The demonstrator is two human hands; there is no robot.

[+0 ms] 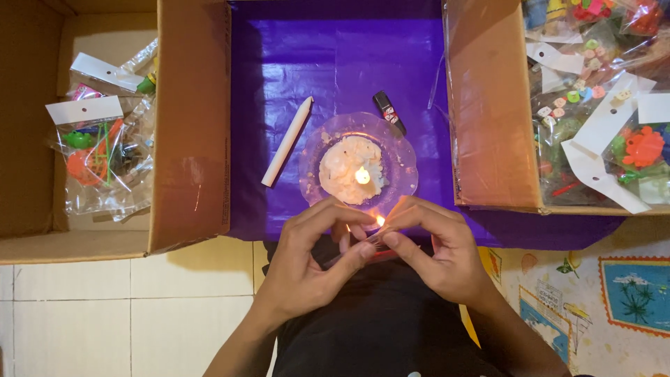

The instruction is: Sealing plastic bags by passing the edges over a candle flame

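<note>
My left hand (314,258) and my right hand (436,248) meet over my lap, both pinching a small clear plastic packet (363,243) with something red in it. A small flame (380,220) glows at the packet's top edge between my fingertips. Just beyond my hands, a clear plate (405,157) on the purple sheet (335,56) holds a melted white candle stub (352,169) with a lit wick.
A whole white candle (287,142) and a small black lighter (389,112) lie on the purple sheet. A cardboard box (188,126) at left and another (488,105) at right hold bagged plastic toys. White floor tiles and a patterned mat lie below.
</note>
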